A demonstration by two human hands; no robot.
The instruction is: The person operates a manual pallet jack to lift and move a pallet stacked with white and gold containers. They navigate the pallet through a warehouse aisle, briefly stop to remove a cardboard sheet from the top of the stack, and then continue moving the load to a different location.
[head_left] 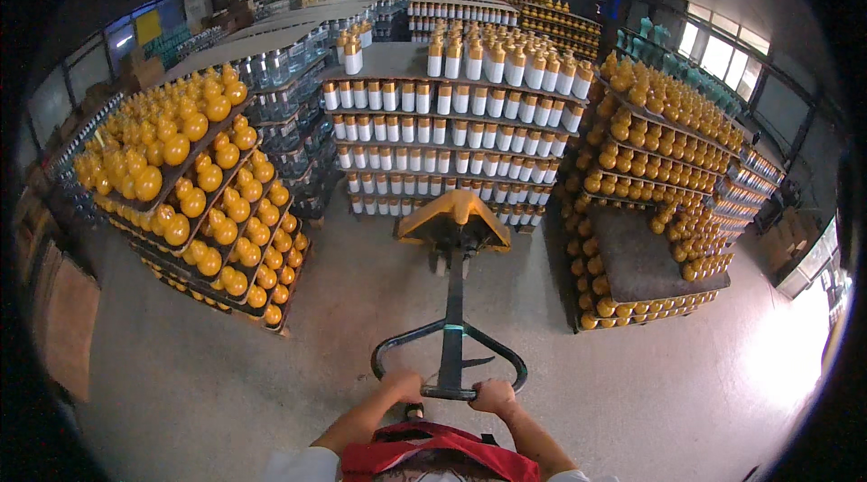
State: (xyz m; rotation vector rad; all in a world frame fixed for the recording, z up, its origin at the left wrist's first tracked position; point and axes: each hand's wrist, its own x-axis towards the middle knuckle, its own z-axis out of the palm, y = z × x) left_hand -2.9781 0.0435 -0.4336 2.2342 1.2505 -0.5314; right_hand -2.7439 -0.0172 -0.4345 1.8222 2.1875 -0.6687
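Both of my hands are closed round the black loop handle (449, 327) of a pallet jack. My left hand (403, 385) grips the near bar at its left end, and my right hand (493, 395) holds the same bar to the right. From the handle a dark shaft runs forward to the jack's yellow body (456, 218). That body stands right in front of a tall layered stack of white and orange bottles (452, 130). The jack's forks are hidden; whether they are under the stack I cannot tell.
Left stands a layered stack of round amber bottles (194, 166). Another amber stack (623, 292), with a partly bare dark board, stands right. Clear glass bottles (280, 67) are piled behind. Brown boards (68, 319) lean at far left. Grey floor (217, 383) lies around me.
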